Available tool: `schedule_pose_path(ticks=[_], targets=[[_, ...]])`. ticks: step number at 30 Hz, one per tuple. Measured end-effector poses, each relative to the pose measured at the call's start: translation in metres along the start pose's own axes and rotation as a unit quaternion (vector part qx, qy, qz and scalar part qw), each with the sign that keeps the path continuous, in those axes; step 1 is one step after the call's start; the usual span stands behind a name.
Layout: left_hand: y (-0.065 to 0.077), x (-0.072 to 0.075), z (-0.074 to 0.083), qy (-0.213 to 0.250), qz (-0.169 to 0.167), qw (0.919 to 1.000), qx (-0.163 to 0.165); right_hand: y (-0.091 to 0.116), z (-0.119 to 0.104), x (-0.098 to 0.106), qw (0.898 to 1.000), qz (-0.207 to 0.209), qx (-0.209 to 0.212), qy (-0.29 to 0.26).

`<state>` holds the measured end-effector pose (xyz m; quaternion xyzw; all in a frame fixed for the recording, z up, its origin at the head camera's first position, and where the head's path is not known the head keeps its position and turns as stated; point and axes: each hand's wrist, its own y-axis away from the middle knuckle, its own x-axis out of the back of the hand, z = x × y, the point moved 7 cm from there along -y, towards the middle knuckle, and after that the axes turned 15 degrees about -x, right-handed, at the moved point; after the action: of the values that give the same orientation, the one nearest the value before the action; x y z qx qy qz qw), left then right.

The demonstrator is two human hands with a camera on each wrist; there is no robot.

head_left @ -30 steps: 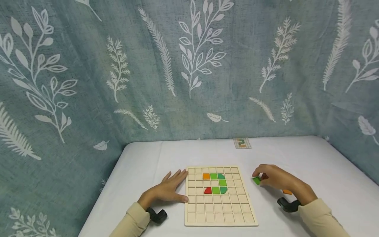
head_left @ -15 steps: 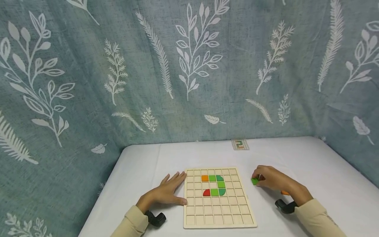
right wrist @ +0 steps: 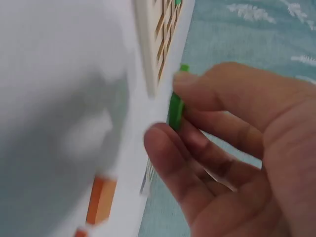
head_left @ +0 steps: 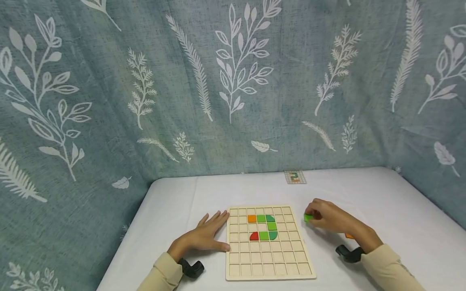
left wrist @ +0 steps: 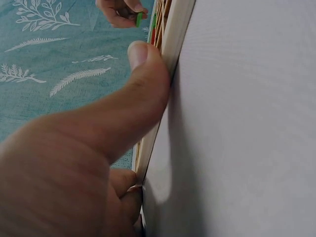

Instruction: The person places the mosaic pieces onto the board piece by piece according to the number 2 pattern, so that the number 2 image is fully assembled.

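A pale wooden grid board (head_left: 269, 258) lies on the white table. My left hand (head_left: 204, 237) rests along its left side, fingers spread, with the thumb and fingertips at the edge. In the left wrist view, the thumb (left wrist: 143, 79) lies against the board's rim. My right hand (head_left: 329, 215) is just right of the board and pinches a green square tile (head_left: 307, 217) between thumb and fingers. The right wrist view has this green tile edge-on (right wrist: 176, 109). Set in the grid are an orange tile (head_left: 252, 218), a red rounded tile (head_left: 253, 236) and several green ones forming a hook shape.
A small printed pattern card (head_left: 295, 177) lies at the back of the table. An orange piece (right wrist: 101, 200) lies on the table below the right hand, partly hidden by the wrist in the head view. Patterned cloth (head_left: 204, 101) hangs behind the table.
The right hand has gripped the green tile, raised it off the table and carried it slightly left, closer to the board. The left hand stays in place at the board's edge.
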<state>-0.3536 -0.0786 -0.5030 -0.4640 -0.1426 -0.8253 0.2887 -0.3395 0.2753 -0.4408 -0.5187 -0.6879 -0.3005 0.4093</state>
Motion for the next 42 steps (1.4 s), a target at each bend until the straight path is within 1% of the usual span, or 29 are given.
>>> schedule_pose_path(ticks=[4,8,14,18,23,33,39,42], targets=[[0.001,0.001,-0.001,0.004,0.003,1.0000,0.000,-0.001,-0.020,-0.006,1.000,0.013,0.019,-0.010],[0.000,-0.001,-0.002,-0.002,0.000,1.0000,-0.003,-0.001,-0.039,-0.016,0.999,0.005,0.031,-0.023],[0.001,0.001,0.001,0.002,0.000,1.0000,-0.002,0.005,-0.068,-0.021,0.996,0.009,0.080,-0.034],[0.002,0.002,0.002,0.005,0.000,1.0000,-0.002,0.007,-0.082,-0.025,0.995,0.000,0.089,-0.036],[0.003,0.001,0.001,0.011,-0.001,0.9999,-0.002,0.006,-0.097,-0.030,0.994,-0.022,0.097,-0.044],[0.003,0.001,-0.002,-0.001,-0.002,1.0000,-0.004,0.003,-0.122,-0.045,0.990,-0.047,0.119,-0.055],[0.001,0.000,-0.003,-0.018,-0.003,0.9998,0.000,-0.005,-0.132,-0.058,0.991,-0.047,0.119,-0.037],[0.000,0.001,-0.002,-0.021,-0.003,0.9998,0.001,-0.009,-0.135,-0.066,0.992,-0.047,0.112,-0.024]])
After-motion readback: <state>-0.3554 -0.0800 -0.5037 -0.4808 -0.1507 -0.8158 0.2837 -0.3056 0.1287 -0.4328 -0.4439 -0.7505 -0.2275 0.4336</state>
